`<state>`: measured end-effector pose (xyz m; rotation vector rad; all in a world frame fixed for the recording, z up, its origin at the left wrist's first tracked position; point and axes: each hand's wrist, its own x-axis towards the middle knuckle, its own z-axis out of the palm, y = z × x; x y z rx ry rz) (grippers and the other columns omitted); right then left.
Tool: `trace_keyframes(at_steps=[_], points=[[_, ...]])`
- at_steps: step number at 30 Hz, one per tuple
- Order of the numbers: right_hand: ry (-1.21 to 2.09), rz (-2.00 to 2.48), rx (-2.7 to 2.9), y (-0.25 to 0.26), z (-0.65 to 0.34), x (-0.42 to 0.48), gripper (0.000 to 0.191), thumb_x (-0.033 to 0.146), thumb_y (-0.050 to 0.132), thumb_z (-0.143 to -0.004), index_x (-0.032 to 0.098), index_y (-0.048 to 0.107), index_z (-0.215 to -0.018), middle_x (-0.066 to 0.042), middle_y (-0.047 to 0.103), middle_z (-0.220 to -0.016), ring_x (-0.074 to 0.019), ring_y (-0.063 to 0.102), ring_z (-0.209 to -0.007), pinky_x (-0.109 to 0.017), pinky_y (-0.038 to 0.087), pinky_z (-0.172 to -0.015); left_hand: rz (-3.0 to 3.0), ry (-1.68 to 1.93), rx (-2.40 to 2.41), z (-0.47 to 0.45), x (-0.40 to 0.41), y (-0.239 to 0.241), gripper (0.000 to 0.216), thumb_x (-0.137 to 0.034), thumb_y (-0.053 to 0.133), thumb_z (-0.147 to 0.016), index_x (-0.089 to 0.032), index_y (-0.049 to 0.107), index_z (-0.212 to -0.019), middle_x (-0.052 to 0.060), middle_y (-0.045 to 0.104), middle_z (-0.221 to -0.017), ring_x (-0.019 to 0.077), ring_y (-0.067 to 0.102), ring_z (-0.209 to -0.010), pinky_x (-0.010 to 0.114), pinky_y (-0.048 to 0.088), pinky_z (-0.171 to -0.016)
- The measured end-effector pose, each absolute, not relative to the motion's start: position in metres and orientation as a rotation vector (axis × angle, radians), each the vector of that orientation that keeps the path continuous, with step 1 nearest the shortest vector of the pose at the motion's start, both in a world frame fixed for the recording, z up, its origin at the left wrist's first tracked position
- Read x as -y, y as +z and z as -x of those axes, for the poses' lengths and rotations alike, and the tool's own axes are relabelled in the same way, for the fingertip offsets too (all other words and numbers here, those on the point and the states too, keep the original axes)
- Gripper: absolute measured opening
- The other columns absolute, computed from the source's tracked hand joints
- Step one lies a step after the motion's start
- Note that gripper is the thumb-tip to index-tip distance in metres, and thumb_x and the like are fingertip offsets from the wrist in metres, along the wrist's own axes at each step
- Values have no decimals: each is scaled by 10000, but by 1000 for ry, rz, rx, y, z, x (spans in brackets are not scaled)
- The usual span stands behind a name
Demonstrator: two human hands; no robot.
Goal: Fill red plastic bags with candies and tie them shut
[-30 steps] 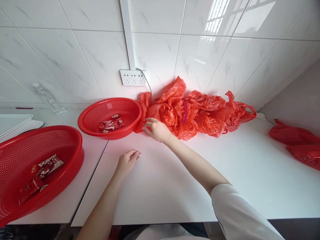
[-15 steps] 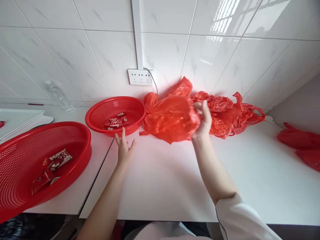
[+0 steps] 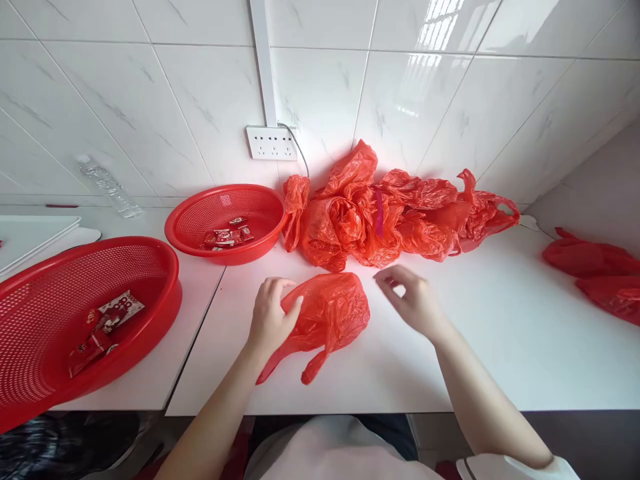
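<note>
A red plastic bag lies on the white table in front of me, its handles pointing toward me. My left hand is at the bag's left edge, with thumb and curved fingers apart; whether it presses on the plastic is hard to tell. Off the bag's right side, my right hand hovers with thumb and fingertips brought together and nothing visible in them. Behind the bag, a heap of crumpled red plastic bags rests against the tiled wall.
A red perforated basket with several small packets stands at the left. Another red basket holding packets is behind it. A clear bottle leans by the wall, near a white tray. More red bags lie far right. A socket panel is on the wall.
The red bag that my right hand held near the heap now lies on the table closer to me. The right hand has let go, and my left hand has moved right to the bag.
</note>
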<state>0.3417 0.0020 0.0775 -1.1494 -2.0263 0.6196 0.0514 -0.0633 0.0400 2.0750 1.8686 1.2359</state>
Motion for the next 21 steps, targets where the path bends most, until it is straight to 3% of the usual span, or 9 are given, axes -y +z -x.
trace_keyframes(at_steps=[2,4,7,9,11,14,16,18,21], points=[[840,825,2234,85,-322,36,167,253,447,-991,216,610,-990,-53,684,-959,-156,653,-856,-297,547,-781,-2258,1181,-1846,-59,81,44,84,-161,545,-890,-211,571,-953,37,634,-940,186,607,-908,346,498,-838],[819,477,2443,84,-298,69,169,208,437,-993,202,587,-1070,-71,684,-1092,-162,643,-1025,-315,533,-924,-2377,1058,-1803,-63,95,40,110,-120,502,-900,-206,569,-914,13,632,-836,158,592,-771,307,482,-729],[388,262,2687,59,-264,88,213,295,477,-993,151,571,-1118,-119,665,-1148,-258,580,-1183,-533,360,-1141,-2422,849,-1824,-60,99,21,175,-113,446,-936,-194,600,-952,13,661,-812,156,605,-728,297,466,-678],[108,282,2823,36,-250,83,224,290,466,-999,130,573,-1116,-107,678,-1027,-275,615,-1080,-610,299,-1143,-2457,706,-1793,-55,94,8,217,-127,424,-959,-187,627,-1010,39,697,-894,177,644,-825,310,480,-735],[-42,268,2947,21,-246,69,216,191,387,-1018,130,588,-1067,-68,674,-887,-219,645,-882,-542,376,-1094,-2509,533,-1729,-51,87,1,250,-136,415,-965,-184,642,-1058,56,711,-928,202,657,-889,340,477,-805],[91,185,3070,27,-258,49,292,206,324,-1045,153,602,-975,-44,679,-807,-164,622,-709,-352,500,-828,-2462,220,-1716,-47,79,8,283,-207,374,-990,-180,656,-992,46,690,-749,205,653,-720,339,463,-720],[385,226,3108,50,-271,38,311,327,352,-1051,171,602,-949,-35,697,-802,-151,617,-669,-276,448,-639,-2361,67,-1741,-47,74,23,367,-344,348,-1014,-184,661,-908,47,678,-687,203,639,-626,313,427,-613],[538,441,3100,78,-282,30,354,380,348,-1048,178,605,-912,-28,692,-752,-141,604,-613,-259,372,-564,-2309,-31,-1767,-47,68,42,481,-460,326,-1010,-186,674,-823,67,693,-702,221,657,-642,310,411,-589],[331,960,3068,113,-290,17,416,356,289,-1056,163,621,-896,-60,659,-679,-166,588,-555,-283,313,-539,-2351,-192,-1772,-51,59,74,447,-444,446,-946,-174,671,-669,98,678,-649,255,668,-655,341,433,-620]])
